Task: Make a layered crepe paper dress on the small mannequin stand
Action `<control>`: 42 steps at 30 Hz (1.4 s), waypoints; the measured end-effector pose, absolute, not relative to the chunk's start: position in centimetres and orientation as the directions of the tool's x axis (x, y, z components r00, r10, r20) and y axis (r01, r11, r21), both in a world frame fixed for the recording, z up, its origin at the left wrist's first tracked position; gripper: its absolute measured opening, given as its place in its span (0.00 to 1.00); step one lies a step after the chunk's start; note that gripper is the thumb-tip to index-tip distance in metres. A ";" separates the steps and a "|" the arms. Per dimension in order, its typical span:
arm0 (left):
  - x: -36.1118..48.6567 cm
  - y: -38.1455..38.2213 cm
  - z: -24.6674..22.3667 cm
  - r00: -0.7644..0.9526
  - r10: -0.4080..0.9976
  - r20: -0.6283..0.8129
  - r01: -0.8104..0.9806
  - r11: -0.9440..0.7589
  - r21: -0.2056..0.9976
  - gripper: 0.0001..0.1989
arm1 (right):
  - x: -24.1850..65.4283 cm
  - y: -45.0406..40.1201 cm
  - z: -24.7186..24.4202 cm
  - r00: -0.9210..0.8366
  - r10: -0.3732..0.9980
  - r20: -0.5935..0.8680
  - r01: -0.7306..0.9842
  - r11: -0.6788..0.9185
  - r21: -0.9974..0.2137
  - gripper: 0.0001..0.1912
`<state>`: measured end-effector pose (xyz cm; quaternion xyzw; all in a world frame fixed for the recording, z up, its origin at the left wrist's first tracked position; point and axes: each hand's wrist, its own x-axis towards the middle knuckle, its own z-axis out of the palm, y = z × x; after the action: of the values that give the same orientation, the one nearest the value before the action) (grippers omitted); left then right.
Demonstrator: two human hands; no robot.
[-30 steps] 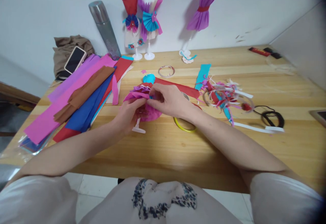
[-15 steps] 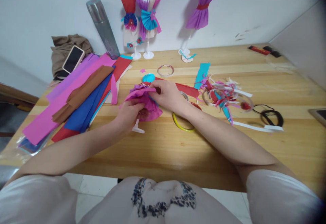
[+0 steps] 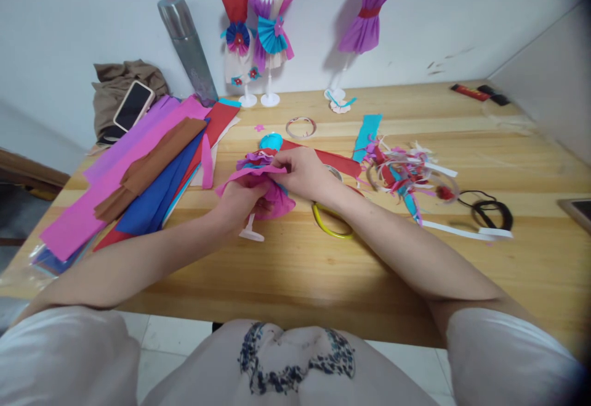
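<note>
Between my hands, a small dress form lies tilted, wearing a ruffled pink crepe paper skirt (image 3: 279, 204); its white stand (image 3: 252, 235) sticks out toward me. My left hand (image 3: 242, 199) grips the skirt's edge from the near left, fingers partly hidden under the paper. On the other side, my right hand (image 3: 300, 172) pinches the same pink paper between thumb and fingertips. Purple and blue layers show above the skirt, with a round turquoise paper piece (image 3: 271, 142) just beyond. A red paper strip (image 3: 339, 162) lies behind my right hand.
Crepe paper sheets (image 3: 152, 166) are stacked at left, near a phone (image 3: 133, 106) and a flask (image 3: 189, 48). Dressed mini mannequins (image 3: 270, 36) stand along the wall. A yellow tape roll (image 3: 330, 224) sits under my right forearm. Paper scraps (image 3: 401, 172) and black cord (image 3: 494, 215) lie at right.
The pink skirt's edge is now drawn out flatter and wider to the left between my hands. My left hand has shifted slightly; my right hand stays nearly in place.
</note>
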<state>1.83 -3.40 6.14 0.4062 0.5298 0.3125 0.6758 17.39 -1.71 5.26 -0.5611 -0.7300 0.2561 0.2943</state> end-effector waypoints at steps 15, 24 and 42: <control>1.9 -3.4 6.2 0.220 0.868 -0.445 0.059 0.444 0.894 0.07 | 17.3 -1.4 5.1 -0.118 0.987 0.105 0.636 0.156 -0.756 0.10; 1.9 -3.4 6.0 0.204 0.873 -0.443 0.018 0.449 0.893 0.07 | 17.2 -1.4 5.2 -0.090 0.991 0.102 0.649 0.136 -0.748 0.12; 2.2 -3.3 6.7 0.165 0.842 -0.515 -0.039 0.527 0.849 0.05 | 17.0 -1.8 5.3 -0.060 0.991 0.116 0.665 0.127 -0.736 0.11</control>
<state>2.17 -3.28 6.71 0.3598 0.5573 0.3273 0.6729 17.02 -1.85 5.33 -0.6082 -0.6810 0.2579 0.3159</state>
